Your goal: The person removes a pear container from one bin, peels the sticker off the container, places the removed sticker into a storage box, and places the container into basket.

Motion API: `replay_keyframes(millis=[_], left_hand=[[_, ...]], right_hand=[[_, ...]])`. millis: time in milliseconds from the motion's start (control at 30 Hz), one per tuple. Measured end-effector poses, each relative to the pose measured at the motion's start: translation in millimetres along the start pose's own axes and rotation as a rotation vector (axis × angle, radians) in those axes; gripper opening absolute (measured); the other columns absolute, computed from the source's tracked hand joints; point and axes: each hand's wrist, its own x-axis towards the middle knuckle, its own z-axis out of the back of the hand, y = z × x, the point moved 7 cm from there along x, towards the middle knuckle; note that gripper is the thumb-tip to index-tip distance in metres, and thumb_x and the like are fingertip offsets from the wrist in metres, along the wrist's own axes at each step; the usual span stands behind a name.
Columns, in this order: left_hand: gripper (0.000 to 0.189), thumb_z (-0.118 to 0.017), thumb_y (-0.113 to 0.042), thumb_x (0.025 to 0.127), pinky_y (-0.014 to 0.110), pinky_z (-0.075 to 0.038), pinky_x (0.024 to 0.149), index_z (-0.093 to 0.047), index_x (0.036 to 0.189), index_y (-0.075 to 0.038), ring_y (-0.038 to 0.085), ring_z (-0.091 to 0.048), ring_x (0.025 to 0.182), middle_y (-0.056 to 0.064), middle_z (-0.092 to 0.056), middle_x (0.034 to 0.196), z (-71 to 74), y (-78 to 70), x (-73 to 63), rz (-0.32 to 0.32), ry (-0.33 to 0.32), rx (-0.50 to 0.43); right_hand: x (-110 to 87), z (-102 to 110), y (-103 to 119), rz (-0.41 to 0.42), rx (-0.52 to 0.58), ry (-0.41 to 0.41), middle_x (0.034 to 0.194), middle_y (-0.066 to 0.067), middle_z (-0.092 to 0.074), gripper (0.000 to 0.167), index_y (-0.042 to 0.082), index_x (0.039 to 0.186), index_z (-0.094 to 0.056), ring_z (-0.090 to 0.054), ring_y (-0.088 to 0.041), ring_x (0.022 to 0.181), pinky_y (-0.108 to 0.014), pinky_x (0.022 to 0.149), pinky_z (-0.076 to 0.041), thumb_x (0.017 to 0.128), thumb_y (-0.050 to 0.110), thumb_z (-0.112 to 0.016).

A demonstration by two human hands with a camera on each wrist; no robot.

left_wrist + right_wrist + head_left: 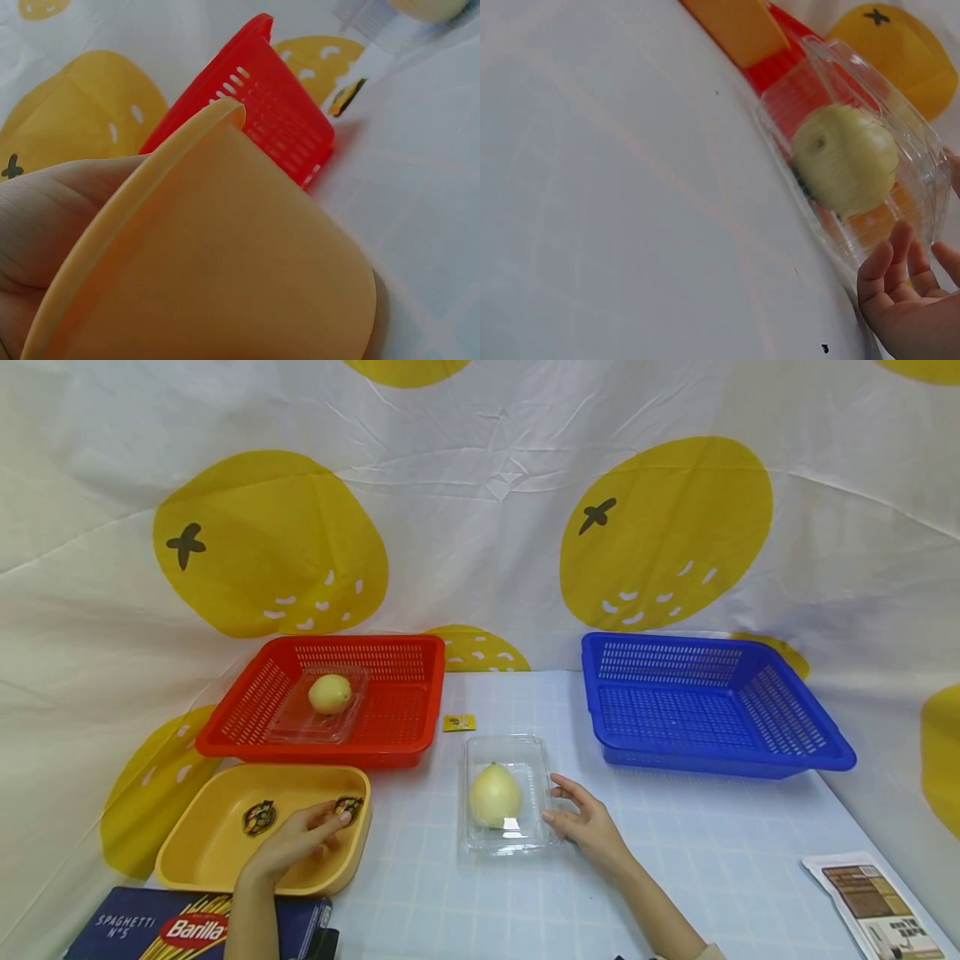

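Observation:
In the head view my left hand [292, 843] reaches into a yellow tray [206, 839] and pinches a dark, patterned label [352, 804] near its right wall. A similar dark label [259, 817] lies farther left in that tray. The tray's wall [225, 255] hides those fingertips in the left wrist view. Over by the middle of the table, a clear plastic clamshell box [530, 768] holds a pale yellow round fruit [495, 796]. My right hand [592, 835] is at the box's right edge, fingers loosely spread; in the right wrist view they are beside the box.
A red basket [397, 710] at back left contains another clear box [288, 722] with a pale fruit [330, 693]. A blue basket [675, 760] stands at back right. A small yellow packet [459, 722], a spaghetti box [150, 922] and a white-brown pouch [873, 906] lie around.

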Motion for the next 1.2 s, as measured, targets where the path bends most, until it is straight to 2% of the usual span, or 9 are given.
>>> replay_keyframes(millis=[67, 233, 467, 600, 733, 900, 1033, 1200], left_hand=[[0.071, -0.053, -0.027, 0.096, 0.031, -0.049, 0.070, -0.022, 0.137, 0.021, 0.022, -0.060, 0.086, 0.017, -0.063, 0.101, -0.6, -0.4, 0.1, 0.000, 0.007, -0.007], [0.074, -0.052, -0.028, 0.096, 0.031, -0.049, 0.071, -0.015, 0.139, 0.021, 0.023, -0.062, 0.090, 0.023, -0.061, 0.111, -2.5, -0.6, -0.6, 0.010, 0.021, -0.032], [0.080, -0.052, -0.028, 0.096, 0.032, -0.050, 0.070, -0.003, 0.147, 0.009, 0.024, -0.062, 0.094, 0.030, -0.048, 0.127, -0.9, -1.5, -0.8, 0.009, -0.002, -0.043], [0.074, -0.052, -0.025, 0.097, 0.032, -0.051, 0.075, -0.008, 0.147, 0.006, 0.027, -0.060, 0.102, 0.034, -0.037, 0.137, 2.0, -4.9, -0.4, -0.043, -0.027, -0.069], [0.067, -0.051, -0.022, 0.097, 0.031, -0.051, 0.080, -0.015, 0.147, 0.004, 0.028, -0.058, 0.106, 0.033, -0.036, 0.139, 5.7, -8.3, -1.3, -0.103, -0.064, -0.111], [0.061, -0.050, -0.022, 0.098, 0.031, -0.051, 0.083, -0.021, 0.147, 0.001, 0.019, -0.059, 0.104, 0.030, -0.038, 0.138, 5.6, -11.9, -2.9, -0.148, -0.078, -0.151], [0.056, -0.049, -0.018, 0.099, 0.029, -0.051, 0.082, -0.025, 0.145, 0.003, 0.011, -0.059, 0.100, 0.031, -0.041, 0.136, 0.2, -21.1, -3.1, -0.205, -0.089, -0.175], [0.051, -0.052, -0.019, 0.097, 0.025, -0.052, 0.079, -0.036, 0.140, 0.004, 0.005, -0.058, 0.097, 0.028, -0.048, 0.129, -8.6, -39.0, -3.4, -0.272, -0.174, -0.176]], right_hand=[[-0.1, 0, 0, 0.000, -0.003, -0.001, 0.121, -0.026, -0.040, 0.064, -0.003, 0.140, -0.035, -0.052, -0.004, 0.065, -0.016, 0.059, -0.044, 0.084, 0.001, -0.066], [-1.5, 1, -1, -0.009, 0.003, -0.006, 0.123, -0.026, -0.040, 0.064, -0.003, 0.140, -0.035, -0.051, -0.004, 0.064, -0.016, 0.058, -0.043, 0.085, 0.001, -0.065], [-2.7, 1, -1, -0.031, 0.001, -0.011, 0.124, -0.025, -0.039, 0.063, -0.001, 0.141, -0.036, -0.051, -0.004, 0.064, -0.016, 0.058, -0.043, 0.085, 0.002, -0.066], [-2.9, 1, -1, -0.038, 0.003, -0.012, 0.125, -0.024, -0.039, 0.063, 0.000, 0.141, -0.036, -0.051, -0.005, 0.065, -0.016, 0.058, -0.043, 0.085, 0.003, -0.066], [-3.0, 0, -1, -0.038, 0.004, -0.013, 0.125, -0.024, -0.039, 0.063, 0.000, 0.141, -0.036, -0.051, -0.005, 0.065, -0.016, 0.058, -0.043, 0.085, 0.003, -0.066], [-2.9, 0, 0, -0.031, 0.000, -0.009, 0.124, -0.025, -0.039, 0.063, -0.001, 0.141, -0.036, -0.049, -0.004, 0.063, -0.016, 0.058, -0.042, 0.085, 0.002, -0.065], [-2.4, 0, 0, -0.032, -0.009, -0.005, 0.125, -0.025, -0.039, 0.063, 0.000, 0.141, -0.036, -0.050, -0.005, 0.064, -0.016, 0.058, -0.043, 0.085, 0.003, -0.065], [-1.7, 0, 0, -0.039, -0.016, -0.005, 0.125, -0.025, -0.039, 0.063, 0.001, 0.141, -0.037, -0.049, -0.005, 0.063, -0.016, 0.058, -0.043, 0.086, 0.004, -0.066]])
